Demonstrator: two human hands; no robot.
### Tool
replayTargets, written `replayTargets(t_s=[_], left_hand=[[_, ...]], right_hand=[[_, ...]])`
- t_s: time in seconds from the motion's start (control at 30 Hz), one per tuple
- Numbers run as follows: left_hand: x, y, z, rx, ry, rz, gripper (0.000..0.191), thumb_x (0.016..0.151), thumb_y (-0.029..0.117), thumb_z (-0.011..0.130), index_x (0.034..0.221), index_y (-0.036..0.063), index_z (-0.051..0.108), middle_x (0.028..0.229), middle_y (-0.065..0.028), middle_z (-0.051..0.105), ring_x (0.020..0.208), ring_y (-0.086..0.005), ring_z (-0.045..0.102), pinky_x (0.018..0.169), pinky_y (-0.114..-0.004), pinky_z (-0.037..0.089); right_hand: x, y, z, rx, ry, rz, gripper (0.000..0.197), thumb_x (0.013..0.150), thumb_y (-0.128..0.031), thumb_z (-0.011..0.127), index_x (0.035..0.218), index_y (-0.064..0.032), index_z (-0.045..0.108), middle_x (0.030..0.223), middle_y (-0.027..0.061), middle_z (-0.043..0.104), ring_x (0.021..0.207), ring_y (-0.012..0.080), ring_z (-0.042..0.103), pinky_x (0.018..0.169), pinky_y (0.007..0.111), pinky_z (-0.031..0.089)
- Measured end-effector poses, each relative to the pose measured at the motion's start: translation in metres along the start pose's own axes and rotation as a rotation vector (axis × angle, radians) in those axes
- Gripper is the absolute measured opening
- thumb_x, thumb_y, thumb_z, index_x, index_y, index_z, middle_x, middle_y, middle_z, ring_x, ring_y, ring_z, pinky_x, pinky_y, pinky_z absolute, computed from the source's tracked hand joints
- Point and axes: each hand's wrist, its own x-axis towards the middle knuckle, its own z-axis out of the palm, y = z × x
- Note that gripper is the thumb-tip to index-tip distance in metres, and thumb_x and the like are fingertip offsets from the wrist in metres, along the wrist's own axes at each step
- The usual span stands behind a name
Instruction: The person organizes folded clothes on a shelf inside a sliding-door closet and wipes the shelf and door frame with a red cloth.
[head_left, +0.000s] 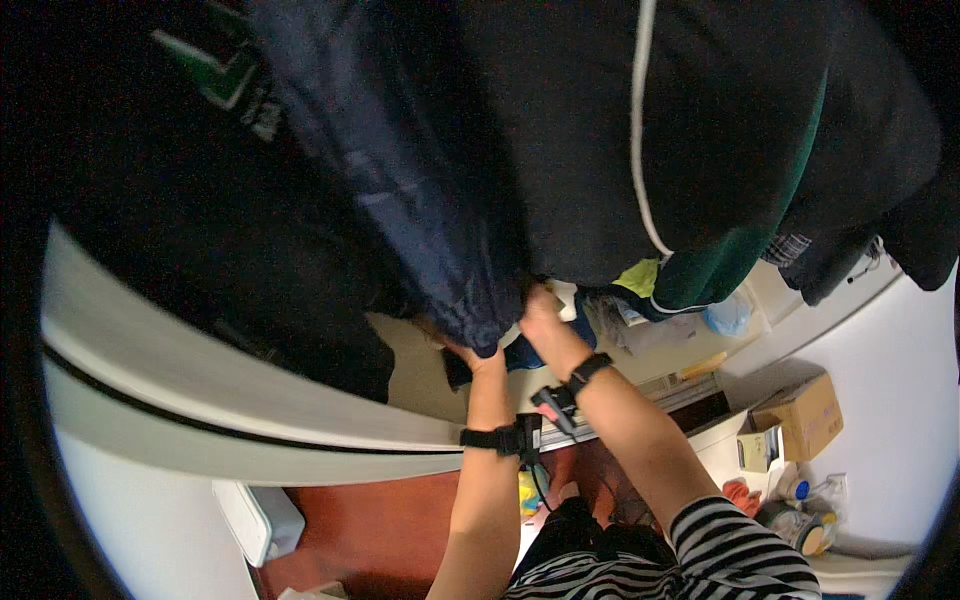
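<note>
My left hand (480, 356) is at the lower end of a dark navy garment (420, 217), its fingers partly hidden by the cloth. Beside it, my right hand (541, 311) reaches in at the right edge of the same garment, under a black garment (585, 150) with white and green trim. Its fingertips are blurred and covered by fabric, so its hold cannot be told. Both wrists carry black straps with small devices. Blue cloth (529, 352) lies behind the hands on the closet's pale bottom board.
A pale sliding door (262, 420) curves along the left. At right stand a cardboard box (806, 416) and a smaller open box (760, 448). A light blue plastic bag (727, 315) lies inside the closet. A white bin (259, 517) stands on the reddish floor.
</note>
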Motion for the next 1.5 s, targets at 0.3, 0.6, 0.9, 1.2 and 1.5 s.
replayTargets(t_s=[0.3, 0.6, 0.9, 1.2, 1.5], left_hand=[[-0.02, 0.086, -0.022, 0.165, 0.013, -0.277, 0.03, 0.085, 0.019, 0.049, 0.111, 0.0053, 0.051, 0.112, -0.0113, 0.053, 0.093, -0.0273, 0.054, 0.078, -0.037, 0.043], [-0.019, 0.071, -0.019, 0.241, -0.159, -0.273, 0.041, 0.081, 0.032, 0.052, 0.1, -0.0044, 0.054, 0.104, -0.0215, 0.055, 0.089, -0.0344, 0.054, 0.079, -0.038, 0.043], [-0.074, 0.072, -0.01, 0.431, 0.067, 0.668, 0.048, 0.072, 0.018, 0.063, 0.113, -0.0025, 0.048, 0.114, -0.0248, 0.049, 0.095, -0.0393, 0.05, 0.086, -0.045, 0.038], [-0.01, 0.038, 0.03, 0.98, -0.269, 0.739, 0.062, 0.075, 0.024, 0.061, 0.13, 0.016, 0.033, 0.137, -0.013, 0.027, 0.128, -0.0357, 0.017, 0.096, -0.063, 0.012], [-0.213, 0.042, 0.111, 0.152, -0.669, 0.584, 0.028, 0.072, -0.004, 0.054, 0.1, 0.0014, 0.056, 0.12, -0.0159, 0.045, 0.117, -0.0324, 0.036, 0.098, -0.042, 0.027]], right_hand=[[-0.002, -0.012, 0.006, -0.974, -0.228, 0.451, 0.053, 0.081, -0.046, 0.043, 0.103, 0.0015, 0.052, 0.095, 0.0138, 0.058, 0.083, 0.0225, 0.058, 0.07, 0.031, 0.045], [-0.063, -0.054, -0.03, -1.324, -0.316, 0.261, 0.06, 0.076, -0.058, 0.05, 0.087, -0.0009, 0.06, 0.079, 0.0094, 0.065, 0.063, 0.014, 0.063, 0.052, 0.021, 0.047], [-0.112, -0.115, -0.131, -1.363, -0.35, -0.392, 0.017, 0.075, -0.013, 0.06, 0.087, -0.0016, 0.062, 0.073, 0.009, 0.063, 0.064, 0.0139, 0.06, 0.057, 0.027, 0.049], [-0.143, -0.165, -0.233, -0.916, -0.019, -0.307, 0.028, 0.068, 0.016, 0.049, 0.092, 0.0019, 0.056, 0.085, 0.006, 0.058, 0.077, 0.0126, 0.053, 0.067, 0.023, 0.045], [-0.08, -0.344, -0.316, -1.738, 0.758, -0.839, 0.056, 0.069, -0.016, 0.067, 0.12, -0.0119, 0.042, 0.123, 0.0138, 0.039, 0.11, 0.0319, 0.041, 0.09, 0.039, 0.037]])
